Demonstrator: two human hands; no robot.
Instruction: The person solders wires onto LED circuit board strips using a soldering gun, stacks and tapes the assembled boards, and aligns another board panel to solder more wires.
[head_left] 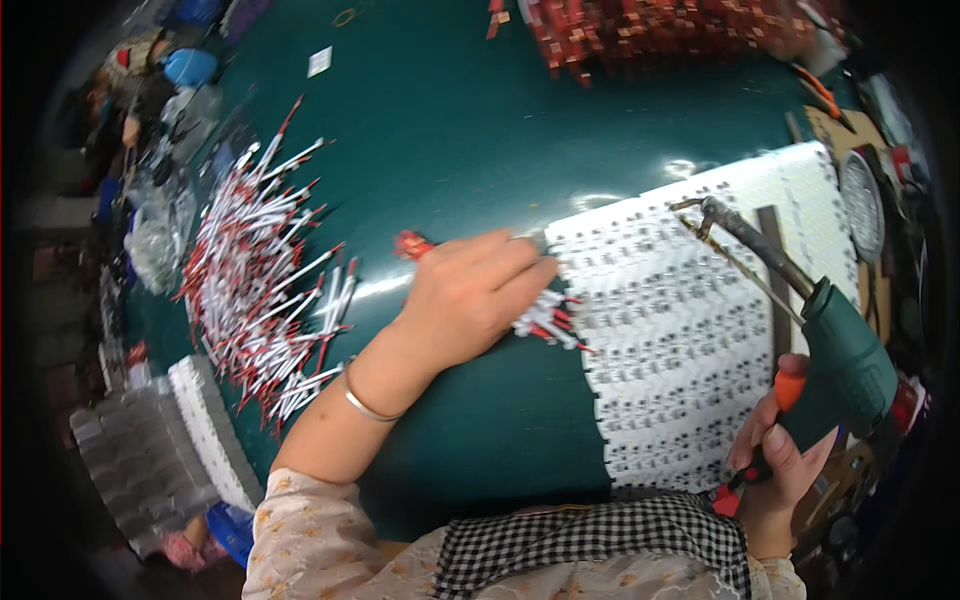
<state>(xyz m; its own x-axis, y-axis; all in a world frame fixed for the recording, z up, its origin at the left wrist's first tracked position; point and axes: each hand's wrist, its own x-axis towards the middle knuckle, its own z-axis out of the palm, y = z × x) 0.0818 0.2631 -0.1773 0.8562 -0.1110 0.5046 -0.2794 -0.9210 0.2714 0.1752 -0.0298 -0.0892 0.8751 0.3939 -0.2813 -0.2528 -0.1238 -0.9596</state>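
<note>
My left hand [475, 290] is closed around a small bundle of red and white wires [548, 322]. White and red wire ends stick out on its right, and a blurred red end shows on its left. The bundle is beside the left edge of a white sheet of small circuit boards [670, 380] with rows of dark pads. In my right hand [785, 460] is a green soldering gun [848, 355] with an orange trigger. Its metal tip and thin feed tube point up and left, above the boards.
A loose pile of red and white wires [255, 290] lies at left on the green table [430, 130]. Red parts [670, 35] are heaped at the far edge. Orange-handled pliers [822, 92] and a round metal dish [861, 200] are at right; a grey-white stacked block [150, 450] stands lower left.
</note>
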